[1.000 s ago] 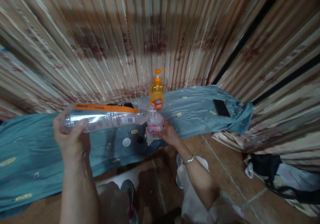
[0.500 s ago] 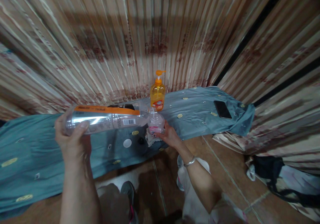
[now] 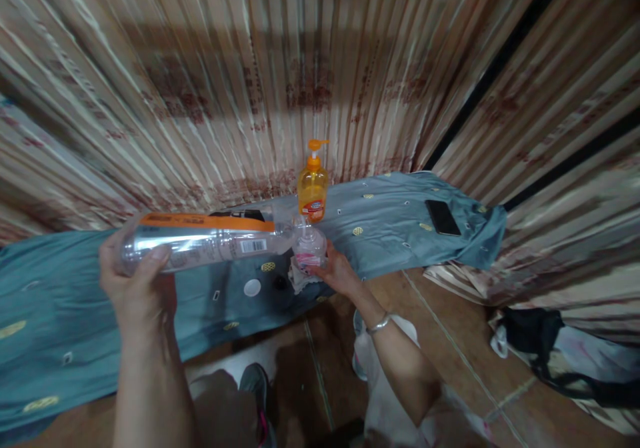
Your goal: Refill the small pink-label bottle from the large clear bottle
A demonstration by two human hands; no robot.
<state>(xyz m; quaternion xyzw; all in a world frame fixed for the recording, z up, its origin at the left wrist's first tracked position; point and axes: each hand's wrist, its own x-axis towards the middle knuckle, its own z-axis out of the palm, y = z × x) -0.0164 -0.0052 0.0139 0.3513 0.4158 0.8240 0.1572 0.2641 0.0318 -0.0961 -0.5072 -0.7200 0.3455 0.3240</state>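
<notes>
At centre, the left hand [image 3: 133, 278] grips a clear bottle [image 3: 200, 240] lying level, neck pointing to three o'clock onto a small bottle [image 3: 309, 247] clasped by the right hand [image 3: 336, 271]; their mouths blur together.

An orange plastic pump bottle [image 3: 313, 191] stands at twelve o'clock on a blue-green cloth with small yellow marks [image 3: 395, 218]. A flat black phone [image 3: 443, 217] lies on the cloth at two o'clock. A small round white cap [image 3: 252, 288] lies at nine o'clock. Striped brown curtains [image 3: 250, 81] hang behind.
</notes>
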